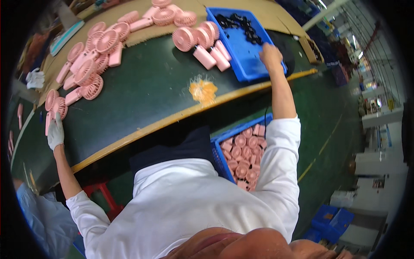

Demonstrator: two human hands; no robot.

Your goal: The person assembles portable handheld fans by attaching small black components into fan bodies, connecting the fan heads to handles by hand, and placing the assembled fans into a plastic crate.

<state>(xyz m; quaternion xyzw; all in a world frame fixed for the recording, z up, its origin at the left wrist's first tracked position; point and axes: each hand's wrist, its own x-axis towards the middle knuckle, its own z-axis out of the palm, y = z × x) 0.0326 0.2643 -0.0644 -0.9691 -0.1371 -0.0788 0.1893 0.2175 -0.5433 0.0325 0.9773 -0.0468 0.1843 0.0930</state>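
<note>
At the far left of the bench, my left hand [55, 133], in a pale glove, has its fingers closed at the handle of a pink handheld fan [52, 103]. More pink fans [92, 64] lie in a loose row beyond it. My right hand [271, 57] is bare and reaches over the right side of a blue tray [241, 64]. Its fingers are curled; whatever they may hold is hidden. Small black parts [246, 28] lie toward the tray's far end. Several more fans [202, 41] are grouped against the tray's left side.
A crumpled clear bag with orange contents [202, 91] lies near the bench's yellow edge [159, 124]. Below that edge stands a blue crate [221, 163] full of pink fans. A red stool [105, 196] is at lower left, beside another person's blue sleeve [41, 220].
</note>
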